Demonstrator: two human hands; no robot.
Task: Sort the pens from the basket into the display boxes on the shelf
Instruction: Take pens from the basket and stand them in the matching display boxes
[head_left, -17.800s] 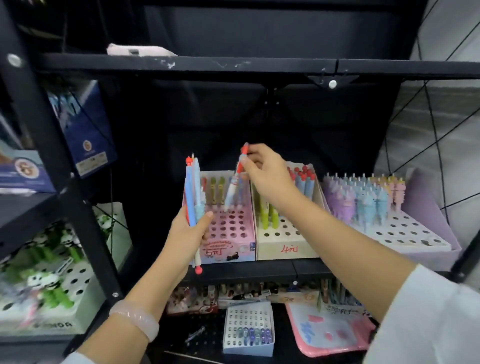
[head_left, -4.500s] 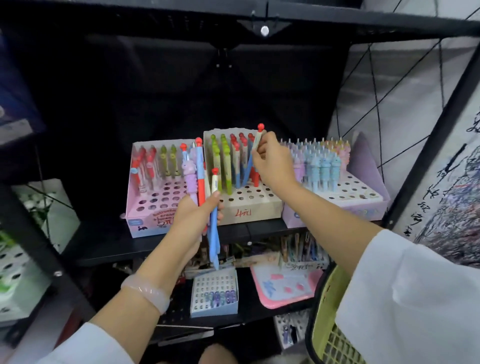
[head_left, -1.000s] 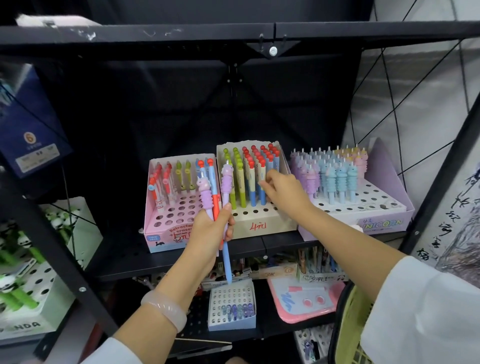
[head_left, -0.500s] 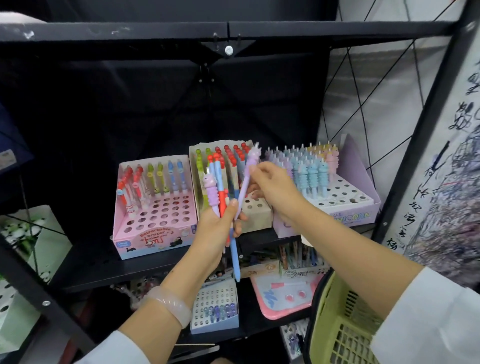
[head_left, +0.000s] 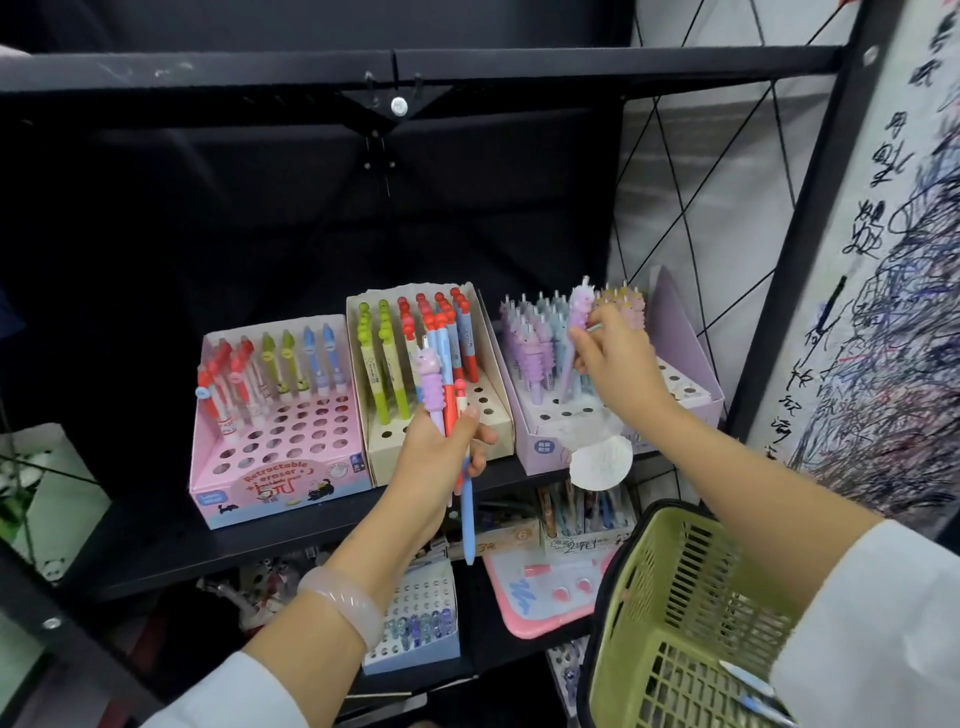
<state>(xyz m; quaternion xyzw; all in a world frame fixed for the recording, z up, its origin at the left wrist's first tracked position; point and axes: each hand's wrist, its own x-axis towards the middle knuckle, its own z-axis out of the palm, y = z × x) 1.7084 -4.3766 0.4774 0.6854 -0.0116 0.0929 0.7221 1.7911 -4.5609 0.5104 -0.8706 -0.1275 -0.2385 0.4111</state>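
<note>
Nearest, at the lower right, a green plastic basket hangs by the person's right sleeve, with a couple of pale blue pens lying in its bottom. Above it the left hand grips a small bundle of pens (a purple unicorn-topped one, a red one and a long blue one whose tip hangs below the fist), held upright in front of the shelf edge.

On the black shelf stand three display boxes side by side. The pink box on the left holds red, green and blue pens in its back rows, its front holes bare. The beige box in the middle carries green pens at the left and red-capped ones at the right. The purple box on the right is filled toward the back with pastel unicorn pens.

The right hand reaches over that purple box, fingers pinching a lilac unicorn pen that stands tilted among the others; whether its tip sits in a hole is hidden.
</note>
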